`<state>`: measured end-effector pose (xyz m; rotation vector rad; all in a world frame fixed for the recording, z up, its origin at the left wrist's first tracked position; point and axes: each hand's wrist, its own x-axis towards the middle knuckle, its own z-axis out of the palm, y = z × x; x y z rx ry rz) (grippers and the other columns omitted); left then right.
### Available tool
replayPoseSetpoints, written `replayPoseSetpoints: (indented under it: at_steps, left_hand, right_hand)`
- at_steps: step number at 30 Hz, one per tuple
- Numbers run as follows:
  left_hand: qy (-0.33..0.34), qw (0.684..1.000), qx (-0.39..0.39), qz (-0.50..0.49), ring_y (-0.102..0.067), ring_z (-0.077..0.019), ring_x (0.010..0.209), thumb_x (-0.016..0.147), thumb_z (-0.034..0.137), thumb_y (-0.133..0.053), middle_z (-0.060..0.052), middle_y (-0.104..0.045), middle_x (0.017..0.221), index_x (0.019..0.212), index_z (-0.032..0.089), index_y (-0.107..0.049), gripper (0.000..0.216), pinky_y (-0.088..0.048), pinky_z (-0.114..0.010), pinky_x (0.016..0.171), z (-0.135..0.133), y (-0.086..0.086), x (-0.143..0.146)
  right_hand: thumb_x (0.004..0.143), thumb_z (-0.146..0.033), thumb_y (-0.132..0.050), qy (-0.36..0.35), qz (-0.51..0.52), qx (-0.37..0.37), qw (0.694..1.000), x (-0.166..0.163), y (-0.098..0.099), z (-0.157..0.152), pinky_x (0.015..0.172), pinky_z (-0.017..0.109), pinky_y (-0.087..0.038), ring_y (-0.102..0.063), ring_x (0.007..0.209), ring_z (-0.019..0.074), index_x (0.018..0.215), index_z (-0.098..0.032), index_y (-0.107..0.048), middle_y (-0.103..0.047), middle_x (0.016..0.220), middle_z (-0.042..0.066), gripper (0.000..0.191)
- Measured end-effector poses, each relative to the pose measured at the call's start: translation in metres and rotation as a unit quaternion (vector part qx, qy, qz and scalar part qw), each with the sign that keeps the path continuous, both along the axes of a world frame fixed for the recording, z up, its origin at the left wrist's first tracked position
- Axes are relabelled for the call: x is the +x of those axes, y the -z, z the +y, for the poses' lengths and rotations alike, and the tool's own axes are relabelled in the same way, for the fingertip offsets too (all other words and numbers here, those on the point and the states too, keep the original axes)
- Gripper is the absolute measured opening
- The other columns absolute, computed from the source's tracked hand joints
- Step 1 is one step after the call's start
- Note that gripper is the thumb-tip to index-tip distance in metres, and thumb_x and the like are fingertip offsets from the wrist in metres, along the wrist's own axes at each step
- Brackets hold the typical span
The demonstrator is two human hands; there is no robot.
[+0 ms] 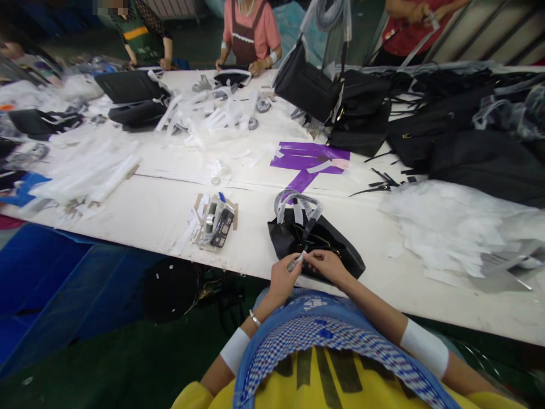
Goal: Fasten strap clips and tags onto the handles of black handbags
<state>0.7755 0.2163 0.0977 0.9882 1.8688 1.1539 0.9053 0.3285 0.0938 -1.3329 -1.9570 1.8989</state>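
A small black handbag (315,241) lies on the white table (153,210) right in front of me, its handles wrapped in clear plastic. My left hand (284,279) is closed round a thin silvery tool at the bag's near edge. My right hand (327,265) pinches the bag's edge just beside it, fingertips nearly touching the left hand's.
A tape dispenser and paper scraps (217,224) lie to the left, a purple sheet (309,159) beyond the bag, white wrapping paper (460,227) to the right. Black bags (468,136) pile at the far right. Other people (251,34) work across the table.
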Motion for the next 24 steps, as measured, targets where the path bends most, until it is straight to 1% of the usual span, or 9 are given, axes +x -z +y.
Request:
replayPoseSetpoints:
  at_steps: [2,5,8,10,13,15,18,21,24]
  left_hand:
    - [-0.006,0.996,-0.016,-0.091,-0.061,-0.0149,0.071,0.084,0.033,-0.057,-0.005,-0.073,0.089,0.104,0.017,-0.070,0.028,-0.046,-0.026,0.067,0.000,0.001,-0.001]
    - [-0.015,0.962,-0.062,-0.265,-0.036,-0.0059,0.046,0.081,0.039,-0.060,-0.001,-0.064,0.072,0.102,0.013,-0.069,0.034,-0.027,-0.020,0.044,0.000,0.002,-0.002]
    - [-0.025,0.912,-0.087,-0.399,-0.025,-0.0029,0.046,0.076,0.039,-0.066,0.001,-0.055,0.067,0.092,0.009,-0.068,0.034,-0.014,-0.019,0.041,0.000,0.004,-0.001]
    - [-0.033,0.880,-0.093,-0.465,-0.025,-0.0019,0.047,0.073,0.036,-0.070,0.000,-0.055,0.072,0.086,0.009,-0.066,0.031,-0.012,-0.018,0.041,-0.001,0.006,-0.001]
    - [-0.047,0.824,-0.106,-0.555,-0.027,-0.0008,0.048,0.070,0.029,-0.074,-0.001,-0.055,0.079,0.089,0.010,-0.063,0.030,-0.012,-0.016,0.040,-0.002,0.011,0.000]
    - [-0.056,0.788,-0.115,-0.603,-0.027,-0.0001,0.048,0.070,0.026,-0.074,0.000,-0.054,0.080,0.091,0.012,-0.061,0.029,-0.013,-0.014,0.039,-0.002,0.014,-0.001]
    - [-0.060,0.755,-0.123,-0.641,-0.027,0.0011,0.046,0.072,0.024,-0.073,0.001,-0.052,0.079,0.092,0.013,-0.059,0.026,-0.015,-0.011,0.037,-0.002,0.016,-0.004]
    - [-0.046,0.746,-0.122,-0.654,-0.029,0.0020,0.046,0.073,0.023,-0.073,0.002,-0.051,0.079,0.092,0.013,-0.058,0.027,-0.016,-0.010,0.036,0.000,0.015,-0.004]
    - [-0.050,0.756,-0.109,-0.643,-0.031,0.0021,0.046,0.071,0.023,-0.074,0.002,-0.052,0.080,0.092,0.013,-0.058,0.028,-0.017,-0.010,0.036,0.000,0.014,-0.003]
  right_hand:
    - [0.079,-0.051,-0.059,-0.014,0.026,-0.011,0.999,0.005,0.004,-0.002,0.056,0.025,-0.043,-0.057,0.057,0.0133,0.081,-0.019,-0.070,-0.070,0.072,0.002,0.034]
    - [0.078,-0.044,-0.060,-0.003,0.050,-0.018,0.999,0.011,0.013,-0.007,0.065,0.028,-0.048,-0.063,0.064,0.0154,0.100,-0.019,-0.069,-0.072,0.082,0.003,0.034]
    - [0.077,-0.042,-0.062,0.036,0.075,-0.028,0.996,0.010,0.022,-0.013,0.069,0.030,-0.050,-0.065,0.068,0.0171,0.106,-0.020,-0.065,-0.072,0.078,0.002,0.036]
    - [0.077,-0.043,-0.062,0.047,0.102,-0.038,0.993,0.006,0.027,-0.016,0.072,0.031,-0.050,-0.065,0.072,0.0178,0.098,-0.021,-0.065,-0.071,0.077,0.002,0.031]
    - [0.078,-0.044,-0.061,0.043,0.135,-0.048,0.989,-0.004,0.028,-0.018,0.077,0.031,-0.049,-0.064,0.080,0.0187,0.088,-0.020,-0.067,-0.071,0.083,0.003,0.027]
    - [0.076,-0.045,-0.062,0.051,0.133,-0.052,0.988,-0.009,0.026,-0.019,0.077,0.032,-0.048,-0.063,0.081,0.0193,0.088,-0.019,-0.069,-0.070,0.084,0.004,0.029]
    - [0.072,-0.047,-0.067,0.072,0.132,-0.073,0.986,-0.015,0.023,-0.020,0.072,0.030,-0.046,-0.060,0.074,0.0171,0.087,-0.019,-0.071,-0.068,0.079,0.002,0.032]
    - [0.068,-0.047,-0.071,0.085,0.144,-0.099,0.981,-0.019,0.021,-0.019,0.066,0.028,-0.045,-0.056,0.065,0.0136,0.089,-0.017,-0.070,-0.066,0.074,0.000,0.036]
    - [0.066,-0.046,-0.074,0.093,0.126,-0.109,0.982,-0.022,0.020,-0.017,0.065,0.028,-0.045,-0.057,0.066,0.0144,0.091,-0.016,-0.070,-0.067,0.074,0.001,0.040]
